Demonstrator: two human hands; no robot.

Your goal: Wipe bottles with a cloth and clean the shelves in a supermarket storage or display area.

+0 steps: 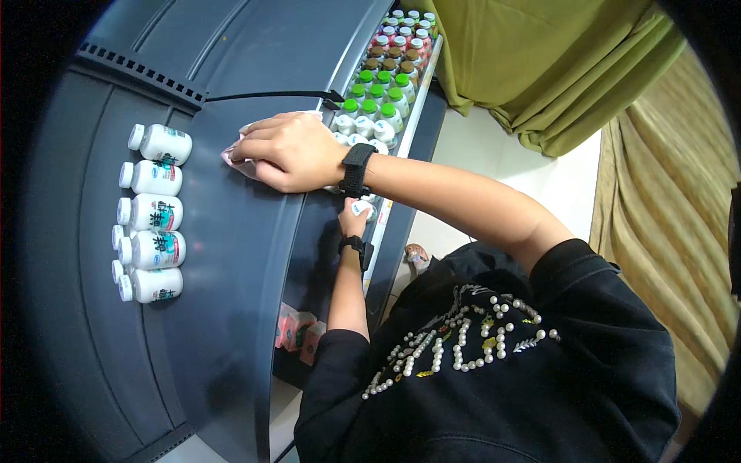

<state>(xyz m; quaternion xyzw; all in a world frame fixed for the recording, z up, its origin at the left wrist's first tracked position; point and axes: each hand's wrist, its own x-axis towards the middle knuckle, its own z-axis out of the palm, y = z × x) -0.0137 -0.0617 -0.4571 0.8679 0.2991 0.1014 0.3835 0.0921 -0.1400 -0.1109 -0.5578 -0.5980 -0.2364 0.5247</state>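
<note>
Shelf (pixel 231 324) in dark grey lies bare between its front edge and the white bottles (pixel 158 212) at the back, with open room stretching toward the lower end of the view. Right hand (pixel 285 150) has its fingers curled over a pale cloth, (pixel 241 167) which pokes out past the fingertips on the bottles' side. Left hand (pixel 353 221), beyond the front edge, has fingers touching a white-capped bottle (pixel 360 207); how firmly, I cannot tell.
</note>
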